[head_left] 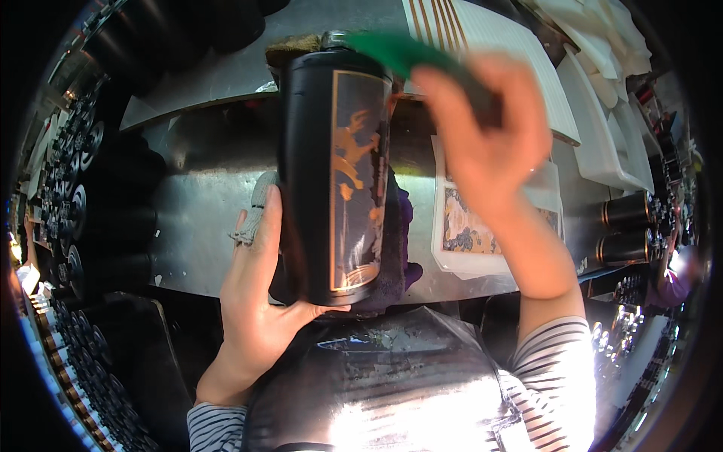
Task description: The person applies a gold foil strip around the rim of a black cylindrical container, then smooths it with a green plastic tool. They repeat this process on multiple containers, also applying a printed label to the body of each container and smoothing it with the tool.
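There are two hands (252,301), one held bottle (316,181), one green tool (407,56), one finger wrap (260,207).

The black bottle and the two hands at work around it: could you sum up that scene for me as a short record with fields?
Bottle: black bottle, neck toward the picture's top
Label: dark label with gold border and gold pattern, on its side
Left hand: left hand holds the bottle at its left side and lower end; grey cover on a finger
Right hand: right hand, blurred, grips a flat green tool near the bottle's neck
Behind bottle: purple cloth, metal table
Right side: printed sheets, white bin
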{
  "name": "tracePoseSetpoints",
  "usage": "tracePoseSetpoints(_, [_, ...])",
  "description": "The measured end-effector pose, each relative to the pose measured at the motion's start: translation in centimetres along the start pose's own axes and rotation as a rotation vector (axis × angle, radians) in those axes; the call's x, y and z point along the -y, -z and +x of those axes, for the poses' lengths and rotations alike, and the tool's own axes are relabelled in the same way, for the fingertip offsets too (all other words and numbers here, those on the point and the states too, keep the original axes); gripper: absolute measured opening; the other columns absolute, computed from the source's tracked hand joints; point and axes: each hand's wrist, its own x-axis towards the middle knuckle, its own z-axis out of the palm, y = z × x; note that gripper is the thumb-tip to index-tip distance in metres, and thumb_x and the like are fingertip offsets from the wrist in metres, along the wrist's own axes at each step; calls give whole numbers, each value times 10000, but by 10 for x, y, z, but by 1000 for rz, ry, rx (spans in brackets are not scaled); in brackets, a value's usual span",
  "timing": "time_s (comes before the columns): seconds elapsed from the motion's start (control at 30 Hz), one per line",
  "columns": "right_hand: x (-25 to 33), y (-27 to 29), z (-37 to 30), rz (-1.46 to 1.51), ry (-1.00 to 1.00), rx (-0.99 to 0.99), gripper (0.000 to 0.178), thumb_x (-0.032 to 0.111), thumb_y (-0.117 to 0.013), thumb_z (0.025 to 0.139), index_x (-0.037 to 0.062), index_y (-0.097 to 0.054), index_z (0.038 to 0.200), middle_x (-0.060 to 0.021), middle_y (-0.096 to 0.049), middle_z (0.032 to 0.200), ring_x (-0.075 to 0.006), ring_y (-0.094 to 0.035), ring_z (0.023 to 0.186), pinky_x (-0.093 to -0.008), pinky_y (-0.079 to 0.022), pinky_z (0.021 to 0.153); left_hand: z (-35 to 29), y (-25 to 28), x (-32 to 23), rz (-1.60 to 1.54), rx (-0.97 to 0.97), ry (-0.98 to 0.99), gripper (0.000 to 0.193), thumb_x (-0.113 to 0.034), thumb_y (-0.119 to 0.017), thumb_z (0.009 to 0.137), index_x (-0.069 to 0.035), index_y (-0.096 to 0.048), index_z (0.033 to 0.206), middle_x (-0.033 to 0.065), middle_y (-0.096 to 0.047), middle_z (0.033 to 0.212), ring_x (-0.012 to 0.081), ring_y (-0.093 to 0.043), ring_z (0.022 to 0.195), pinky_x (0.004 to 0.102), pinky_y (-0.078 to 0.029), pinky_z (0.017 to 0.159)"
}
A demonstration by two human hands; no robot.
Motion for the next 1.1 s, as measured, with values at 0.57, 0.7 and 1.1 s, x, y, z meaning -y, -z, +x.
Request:
tracePoseSetpoints(0.57, [112,3,-61,198,212,466,243,135,-645,697,60,-658,928,-5,-562,760,-111,-540,600,-239,-456,530,-9,17,13,66,37,47,1042,-196,-841,647,12,-227,1463,213,-324,1478,369,-388,1303,445,-302,1085])
tracePoseSetpoints(0.7, [57,40,-48,463,-684,167,94,136,-632,853,54,-645,898,-51,-590,805,-107,-571,673,-251,-467,649,8,-7,8,-11,52,-36,1285,-182,-899,567,-18,-22,1493,282,-343,1381,412,-419,1234,458,-355,1038])
tracePoseSetpoints(1.1, [-77,108,-24,-808,-33,510,293,251,-732,730,110,-681,982,-23,-513,714,-194,-551,719,-323,-469,559,36,31,9,-90,-214,-83,477,-241,-518,931,43,-457,1310,183,-507,1273,223,-527,1113,355,-451,932])
